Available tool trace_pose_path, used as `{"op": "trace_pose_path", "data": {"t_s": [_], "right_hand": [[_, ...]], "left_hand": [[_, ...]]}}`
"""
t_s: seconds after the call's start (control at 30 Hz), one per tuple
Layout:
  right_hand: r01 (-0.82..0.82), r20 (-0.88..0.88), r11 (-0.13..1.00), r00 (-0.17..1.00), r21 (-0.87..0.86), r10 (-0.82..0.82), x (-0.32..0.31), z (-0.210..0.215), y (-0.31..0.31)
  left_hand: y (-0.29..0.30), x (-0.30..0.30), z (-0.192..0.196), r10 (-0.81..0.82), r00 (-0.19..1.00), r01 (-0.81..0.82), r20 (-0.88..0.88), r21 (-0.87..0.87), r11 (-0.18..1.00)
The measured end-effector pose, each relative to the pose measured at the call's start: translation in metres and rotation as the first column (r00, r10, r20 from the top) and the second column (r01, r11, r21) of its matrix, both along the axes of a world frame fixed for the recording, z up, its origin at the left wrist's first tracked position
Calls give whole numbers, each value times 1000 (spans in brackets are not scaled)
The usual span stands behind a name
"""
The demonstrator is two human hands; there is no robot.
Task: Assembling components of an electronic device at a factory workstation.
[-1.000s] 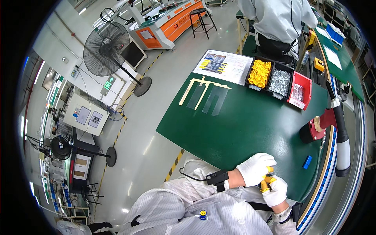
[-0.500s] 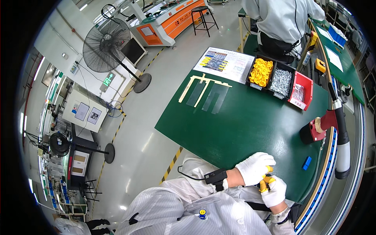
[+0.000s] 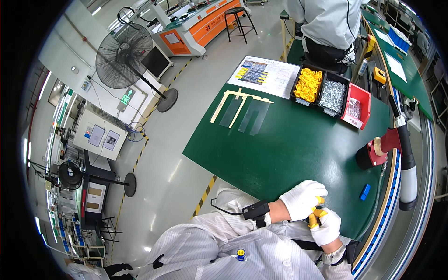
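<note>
Both hands wear white gloves with yellow-covered fingertips and meet at the near edge of the green tabletop (image 3: 289,149), close to my body. My left hand (image 3: 302,199) reaches in from the left, its fingers bent and closed toward the other hand. My right hand (image 3: 326,227) sits just below and to the right, with thumb and fingers curled together. Whatever lies between the fingertips is hidden or too small to name. A small blue block (image 3: 365,192) rests on the tabletop to the right of my hands.
Along the far edge stand a black bin of yellow parts (image 3: 302,103), a black bin of screws (image 3: 330,112) and a red bin (image 3: 355,122). A printed sheet (image 3: 282,84), cream strips (image 3: 219,106) and clear plates (image 3: 254,117) lie farther left. A red-and-black device (image 3: 371,154) stands right.
The whole view has shifted very slightly. My hands hold nearly the same pose at the same place, and the things on the tabletop have not moved.
</note>
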State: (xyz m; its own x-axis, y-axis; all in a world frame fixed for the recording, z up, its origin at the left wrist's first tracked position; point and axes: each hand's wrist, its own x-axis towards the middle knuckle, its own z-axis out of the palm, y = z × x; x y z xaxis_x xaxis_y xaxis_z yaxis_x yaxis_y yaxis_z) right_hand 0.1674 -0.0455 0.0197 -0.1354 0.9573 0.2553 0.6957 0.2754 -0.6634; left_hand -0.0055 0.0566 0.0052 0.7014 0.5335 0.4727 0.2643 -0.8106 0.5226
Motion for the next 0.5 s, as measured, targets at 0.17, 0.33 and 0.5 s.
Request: {"op": "trace_pose_path", "data": {"t_s": [0.17, 0.33, 0.5], "right_hand": [[0, -15, 1000, 1000, -31, -1, 0, 3, 0], [-1, -15, 1000, 1000, -15, 1, -2, 5, 0], [2, -32, 1000, 999, -25, -3, -2, 4, 0]], "left_hand": [[-1, 1, -1, 4, 1000, -4, -19, 16, 1000], [-4, 1, -5, -5, 992, 1, -129, -33, 999], [-5, 1, -7, 1, 993, -1, -117, 5, 1000]]}}
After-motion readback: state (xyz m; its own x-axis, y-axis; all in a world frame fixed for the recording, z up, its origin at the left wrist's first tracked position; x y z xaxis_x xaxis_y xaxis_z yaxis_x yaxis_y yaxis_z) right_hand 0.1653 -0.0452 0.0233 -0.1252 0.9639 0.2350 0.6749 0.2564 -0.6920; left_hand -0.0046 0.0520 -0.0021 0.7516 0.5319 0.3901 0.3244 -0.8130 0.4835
